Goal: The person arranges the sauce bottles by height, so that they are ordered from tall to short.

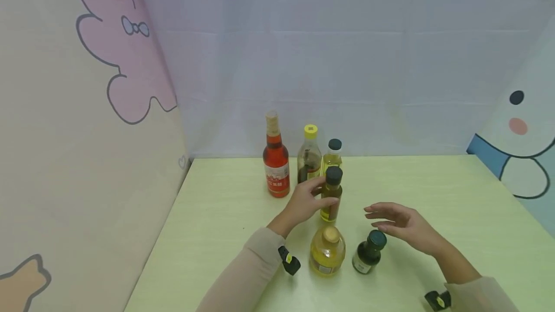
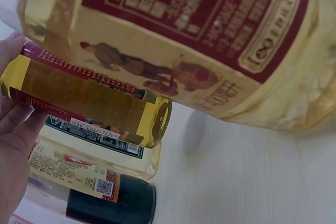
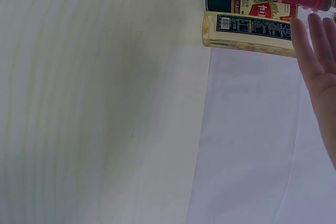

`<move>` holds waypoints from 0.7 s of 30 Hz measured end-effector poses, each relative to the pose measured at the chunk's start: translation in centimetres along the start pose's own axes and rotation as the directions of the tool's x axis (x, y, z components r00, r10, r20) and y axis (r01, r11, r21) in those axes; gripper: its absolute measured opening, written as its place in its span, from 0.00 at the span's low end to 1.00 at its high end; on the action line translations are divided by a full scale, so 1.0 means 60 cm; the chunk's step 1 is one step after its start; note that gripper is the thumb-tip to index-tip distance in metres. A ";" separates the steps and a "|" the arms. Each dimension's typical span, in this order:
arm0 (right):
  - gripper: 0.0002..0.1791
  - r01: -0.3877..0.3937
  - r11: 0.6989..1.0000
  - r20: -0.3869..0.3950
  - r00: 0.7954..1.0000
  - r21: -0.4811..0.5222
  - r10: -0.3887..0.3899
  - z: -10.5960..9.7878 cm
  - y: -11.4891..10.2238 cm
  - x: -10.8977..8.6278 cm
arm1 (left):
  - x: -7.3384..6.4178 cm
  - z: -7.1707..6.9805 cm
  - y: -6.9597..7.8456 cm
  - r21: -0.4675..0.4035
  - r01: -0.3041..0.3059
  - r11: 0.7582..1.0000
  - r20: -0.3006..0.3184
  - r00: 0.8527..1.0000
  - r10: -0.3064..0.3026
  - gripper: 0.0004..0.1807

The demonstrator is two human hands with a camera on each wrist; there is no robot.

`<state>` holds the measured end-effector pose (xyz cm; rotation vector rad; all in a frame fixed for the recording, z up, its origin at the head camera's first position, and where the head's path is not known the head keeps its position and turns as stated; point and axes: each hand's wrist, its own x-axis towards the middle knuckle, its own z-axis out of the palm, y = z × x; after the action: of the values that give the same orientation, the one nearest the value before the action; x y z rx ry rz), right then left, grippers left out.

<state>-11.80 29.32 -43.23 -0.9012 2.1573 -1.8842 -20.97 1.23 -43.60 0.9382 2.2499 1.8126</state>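
Observation:
In the head view my left hand (image 1: 303, 203) grips an upright bottle of amber oil (image 1: 333, 212) with a black cap, thumb on the near side and fingers behind. The left wrist view shows the same oil bottle (image 2: 89, 98) with its dark red label. A round-bodied yellow bottle (image 1: 327, 258) stands just in front of it. My right hand (image 1: 405, 226) hovers with fingers slightly bent and holds nothing. Close below its fingertips is a small dark bottle (image 1: 366, 256) with a dark green cap. Fingers and palm of the right hand (image 3: 319, 69) appear at the right wrist view's edge.
Behind the gripped bottle stand a red bottle (image 1: 276, 160), a yellow-capped bottle (image 1: 309, 158) of dark liquid and a dark-capped bottle of pale yellow liquid (image 1: 331, 160). The pale green table (image 1: 433, 187) meets a cloth backdrop (image 1: 347, 71) behind, with printed panels at both sides.

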 end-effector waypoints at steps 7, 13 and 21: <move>0.23 -0.003 0.998 0.068 0.998 0.059 -0.001 0.004 0.000 -0.013 | 0.015 0.004 0.005 0.042 0.032 0.999 0.001 0.999 -0.032 0.28; 0.24 0.000 0.992 0.138 0.990 0.130 -0.018 0.006 0.000 -0.027 | 0.026 0.009 0.013 0.049 0.034 0.998 0.010 0.999 -0.035 0.27; 0.27 -0.033 0.993 0.166 0.986 0.110 0.015 0.018 0.004 -0.040 | 0.044 0.020 0.006 0.144 0.033 0.989 0.029 0.999 -0.038 0.28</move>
<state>-9.40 29.65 -44.33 -0.9669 1.9386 -1.8289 -22.42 3.63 -42.85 0.9352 2.3875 1.6284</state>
